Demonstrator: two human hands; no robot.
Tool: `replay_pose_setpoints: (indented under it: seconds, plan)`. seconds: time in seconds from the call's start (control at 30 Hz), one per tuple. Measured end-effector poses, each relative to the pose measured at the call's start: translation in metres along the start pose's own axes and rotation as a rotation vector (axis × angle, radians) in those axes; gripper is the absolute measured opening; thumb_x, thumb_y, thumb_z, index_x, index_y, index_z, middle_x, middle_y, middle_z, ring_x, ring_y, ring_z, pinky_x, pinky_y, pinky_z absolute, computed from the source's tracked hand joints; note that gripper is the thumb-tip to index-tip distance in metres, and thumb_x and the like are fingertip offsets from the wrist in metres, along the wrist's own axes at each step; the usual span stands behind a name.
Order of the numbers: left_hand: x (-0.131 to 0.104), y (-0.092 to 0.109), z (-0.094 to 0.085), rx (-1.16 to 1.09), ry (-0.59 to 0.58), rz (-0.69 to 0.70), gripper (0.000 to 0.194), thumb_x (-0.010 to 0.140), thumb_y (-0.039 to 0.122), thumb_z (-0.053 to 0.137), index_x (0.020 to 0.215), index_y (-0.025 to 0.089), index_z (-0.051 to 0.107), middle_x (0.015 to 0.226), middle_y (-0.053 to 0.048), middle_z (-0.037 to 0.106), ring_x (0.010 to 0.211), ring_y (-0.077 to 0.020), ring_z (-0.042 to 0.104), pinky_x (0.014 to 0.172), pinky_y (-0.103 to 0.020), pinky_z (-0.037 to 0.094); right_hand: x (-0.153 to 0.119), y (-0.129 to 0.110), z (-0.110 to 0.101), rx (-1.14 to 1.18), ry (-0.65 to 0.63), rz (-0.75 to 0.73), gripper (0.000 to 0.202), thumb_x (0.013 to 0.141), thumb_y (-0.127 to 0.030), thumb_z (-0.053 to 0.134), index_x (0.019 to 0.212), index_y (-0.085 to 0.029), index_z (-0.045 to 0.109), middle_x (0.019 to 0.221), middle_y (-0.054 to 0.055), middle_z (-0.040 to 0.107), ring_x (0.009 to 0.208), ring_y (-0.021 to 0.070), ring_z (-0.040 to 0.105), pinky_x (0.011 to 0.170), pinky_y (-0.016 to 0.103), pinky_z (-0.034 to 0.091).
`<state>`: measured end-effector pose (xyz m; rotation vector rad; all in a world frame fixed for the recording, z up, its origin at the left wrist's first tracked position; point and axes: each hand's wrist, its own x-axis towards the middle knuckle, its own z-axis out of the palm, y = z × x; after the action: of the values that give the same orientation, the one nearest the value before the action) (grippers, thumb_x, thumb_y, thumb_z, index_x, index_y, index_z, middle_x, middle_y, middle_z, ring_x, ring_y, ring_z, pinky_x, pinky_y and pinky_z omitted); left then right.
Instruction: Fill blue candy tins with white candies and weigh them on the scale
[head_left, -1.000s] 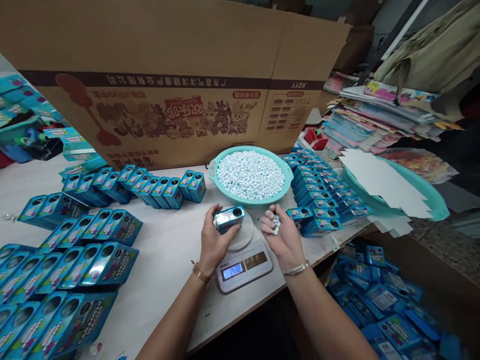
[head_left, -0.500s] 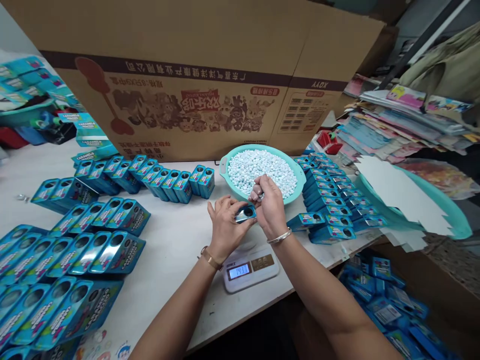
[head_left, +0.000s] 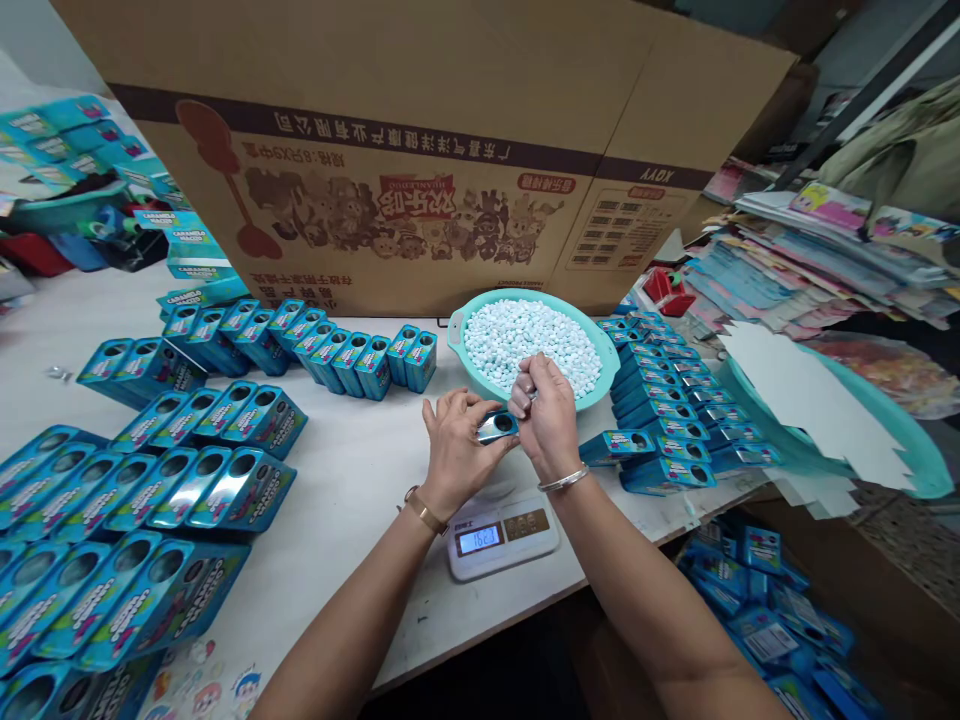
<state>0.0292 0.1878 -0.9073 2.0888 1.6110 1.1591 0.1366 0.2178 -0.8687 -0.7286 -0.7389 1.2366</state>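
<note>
My left hand (head_left: 459, 440) grips a small blue tin (head_left: 498, 427) with a round hole in its top, held above the digital scale (head_left: 504, 538). Just right of the tin, my right hand (head_left: 546, 410) is curled closed at the near rim of the turquoise basin; what lies inside the fingers is hidden. Many small pale blue candies (head_left: 529, 340) fill the basin (head_left: 457, 345). The lit display of the scale shows digits.
Rows of blue tins (head_left: 251, 490) stand at the left, with more (head_left: 652, 400) right of the basin. A large cardboard box (head_left: 360, 90) rises behind. Blue tins (head_left: 772, 640) lie in a box below the right edge. Paper stacks (head_left: 810, 270) sit at the right.
The view has shifted slightly. The digits on the scale's display have changed. My right hand has turned a little beside the tin; my left hand keeps its hold.
</note>
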Motion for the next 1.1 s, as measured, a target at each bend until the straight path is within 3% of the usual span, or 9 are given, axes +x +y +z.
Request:
replay_pose_setpoints:
  seconds: [0.1,0.3,0.53,0.87,1.1]
  plan:
    - [-0.001,-0.004,-0.002,0.022,0.006,0.026,0.044,0.068,0.038,0.082,0.108,0.027,0.067,0.109,-0.006,0.064,0.121,-0.0320,0.049,0.107,-0.059,0.026,0.004,-0.004,-0.004,0.040,0.007,0.051,0.034,0.084,-0.049,0.067,0.074,-0.021,0.050,0.055,-0.010,0.033,0.038,0.0025,0.023,0.033,0.014,0.018]
    - [-0.006,-0.013,-0.010,0.015,0.039,0.052,0.066,0.064,0.046,0.084,0.121,0.023,0.059,0.118,-0.009,0.059,0.126,-0.0317,0.045,0.107,-0.051,0.029,0.007,-0.012,-0.007,0.070,0.011,0.076,0.030,0.087,-0.043,0.064,0.074,-0.021,0.050,0.055,-0.010,0.033,0.038,0.0030,0.025,0.033,0.013,0.023]
    - [-0.005,-0.011,-0.010,0.011,0.028,0.049,0.063,0.067,0.043,0.082,0.122,0.024,0.059,0.117,-0.008,0.059,0.126,-0.0324,0.044,0.106,-0.051,0.030,0.002,-0.006,0.002,0.079,0.023,0.072,0.031,0.086,-0.041,0.066,0.072,-0.019,0.050,0.058,-0.009,0.037,0.041,0.0023,0.029,0.036,0.012,0.027]
    - [-0.006,-0.013,-0.010,0.013,0.046,0.053,0.058,0.066,0.040,0.083,0.119,0.025,0.060,0.117,-0.008,0.060,0.126,-0.0327,0.045,0.106,-0.052,0.031,0.005,-0.002,-0.001,0.040,0.006,0.061,0.034,0.084,-0.048,0.066,0.075,-0.020,0.050,0.058,-0.009,0.034,0.040,0.0023,0.026,0.035,0.013,0.022]
    - [-0.012,-0.019,-0.013,0.018,0.071,0.078,0.058,0.067,0.040,0.082,0.118,0.024,0.060,0.117,-0.009,0.060,0.127,-0.0339,0.045,0.107,-0.054,0.031,0.001,0.000,0.002,-0.083,-0.023,-0.058,0.035,0.082,-0.052,0.066,0.073,-0.021,0.053,0.056,-0.009,0.032,0.043,0.0047,0.025,0.037,0.016,0.021]
